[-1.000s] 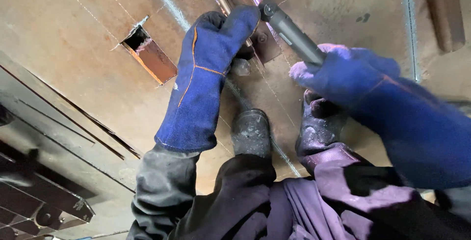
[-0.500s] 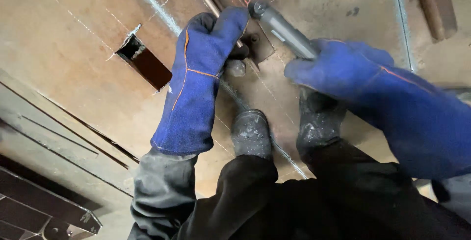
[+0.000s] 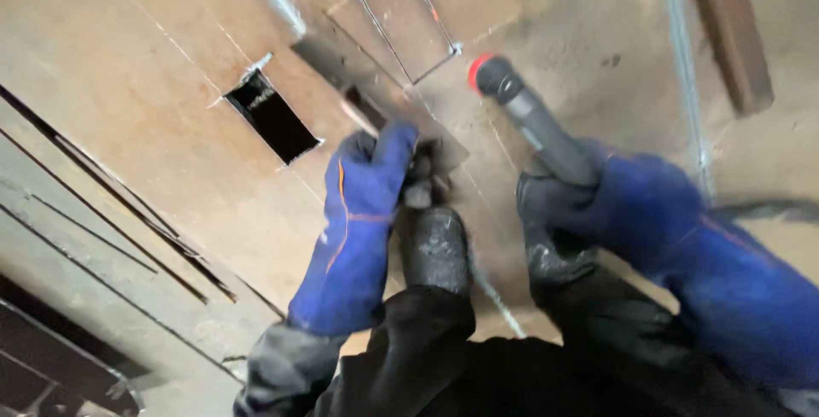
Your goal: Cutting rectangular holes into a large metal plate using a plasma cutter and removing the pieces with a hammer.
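While right hand [image 3: 597,199] fingers grip torch [image 3: 529,118] | left hand [image 3: 367,204] fingers clasp metal piece [image 3: 375,84]

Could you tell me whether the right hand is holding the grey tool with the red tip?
Yes, the right hand in its blue glove is wrapped around the grey tool, whose red tip points up and away.
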